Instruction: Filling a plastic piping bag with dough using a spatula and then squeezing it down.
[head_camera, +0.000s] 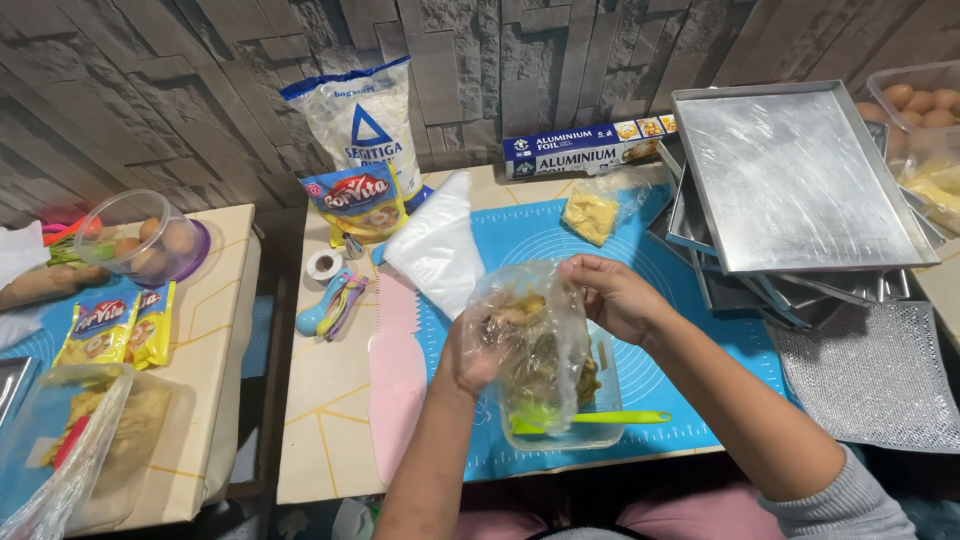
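Above the blue mat (700, 350) on the table (330, 400), the left hand (470, 355) and right hand (615, 295) were both clamped on a thin clear bag (535, 345) of crumbly filling: soft, light, slippery, probably best gripped at its gathered top.

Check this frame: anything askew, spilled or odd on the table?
The stack of metal baking trays at the right is untidy: the top tray sits tilted and skewed over the ones beneath. No spill is visible. Left hand and right hand hold a clear plastic bag above a clear container holding a green spatula.
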